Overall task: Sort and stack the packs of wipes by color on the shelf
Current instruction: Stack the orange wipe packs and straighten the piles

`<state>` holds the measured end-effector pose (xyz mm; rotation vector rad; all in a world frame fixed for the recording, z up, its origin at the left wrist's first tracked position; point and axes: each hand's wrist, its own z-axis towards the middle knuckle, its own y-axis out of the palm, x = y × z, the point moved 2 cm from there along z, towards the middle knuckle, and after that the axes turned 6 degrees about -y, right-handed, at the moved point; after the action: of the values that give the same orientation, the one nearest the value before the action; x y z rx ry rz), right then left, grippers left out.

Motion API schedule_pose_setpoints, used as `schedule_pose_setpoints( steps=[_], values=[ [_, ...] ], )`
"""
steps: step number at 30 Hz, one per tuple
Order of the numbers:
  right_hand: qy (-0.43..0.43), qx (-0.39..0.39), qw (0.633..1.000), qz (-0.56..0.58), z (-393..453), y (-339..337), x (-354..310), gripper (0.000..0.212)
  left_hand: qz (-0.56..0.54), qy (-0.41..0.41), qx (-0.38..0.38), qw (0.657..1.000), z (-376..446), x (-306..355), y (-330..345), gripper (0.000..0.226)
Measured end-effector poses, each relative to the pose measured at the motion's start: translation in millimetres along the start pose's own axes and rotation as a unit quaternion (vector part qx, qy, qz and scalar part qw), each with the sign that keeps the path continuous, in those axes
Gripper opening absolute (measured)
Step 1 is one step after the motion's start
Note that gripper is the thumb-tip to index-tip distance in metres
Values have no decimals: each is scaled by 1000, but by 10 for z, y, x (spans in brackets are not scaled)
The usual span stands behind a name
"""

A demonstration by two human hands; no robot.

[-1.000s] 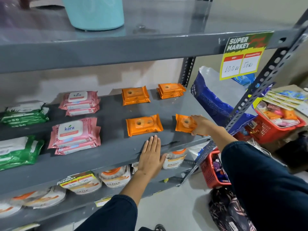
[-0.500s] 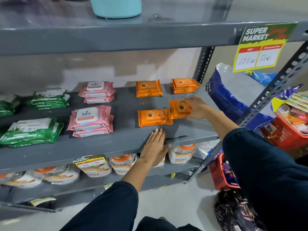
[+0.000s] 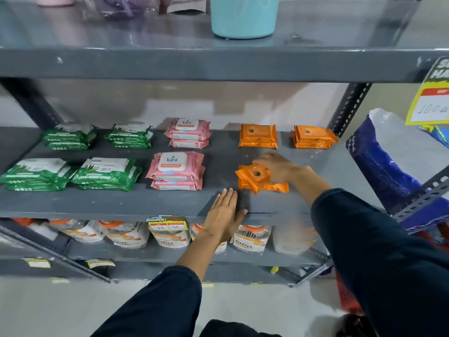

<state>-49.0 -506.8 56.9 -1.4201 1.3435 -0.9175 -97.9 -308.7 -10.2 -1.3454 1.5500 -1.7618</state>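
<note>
On the grey middle shelf (image 3: 218,156) lie green wipe packs in stacks at the left (image 3: 104,175), pink packs in two stacks in the middle (image 3: 176,170), and two orange stacks at the back right (image 3: 258,137). My right hand (image 3: 279,166) grips an orange pack (image 3: 255,173) that lies skewed on top of another orange pack (image 3: 272,187) at the front. My left hand (image 3: 224,211) rests flat on the shelf's front edge, fingers together, holding nothing.
A teal tub (image 3: 244,17) stands on the upper shelf. Bottles (image 3: 167,235) line the lower shelf behind a price tag (image 3: 167,223). A blue-and-white sack (image 3: 393,156) leans at the right beside a slotted post, below a yellow price sign (image 3: 430,98).
My right hand has carried the orange pack leftwards from the shelf's right end onto the front orange pack. The camera has swung left, and the left hand has stayed on the edge.
</note>
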Motion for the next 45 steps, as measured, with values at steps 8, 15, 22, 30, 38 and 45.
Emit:
schedule_pose_setpoints(
  steps=[8,15,22,30,38,45],
  values=[
    [83,121,972,183,-196,24,97,67,-193,-35,87,977,333,208,-339,51],
    [311,353,772,427,-767,253,-125,23,-195,-62,-3,979,685,363,-506,46],
    [296,326,722,533,-835,370,-510,31,-188,-81,-1,979,677,336,-485,36],
    [273,264,777,502,-726,282,-550,29,-215,-113,24,970,448,356,-411,37],
    [287,250,790,480,-703,118,-422,41,-234,-115,47,964,307,547,-337,20],
    [310,279,772,479,-701,188,-416,43,-234,-125,50,963,389,519,-357,25]
  ],
)
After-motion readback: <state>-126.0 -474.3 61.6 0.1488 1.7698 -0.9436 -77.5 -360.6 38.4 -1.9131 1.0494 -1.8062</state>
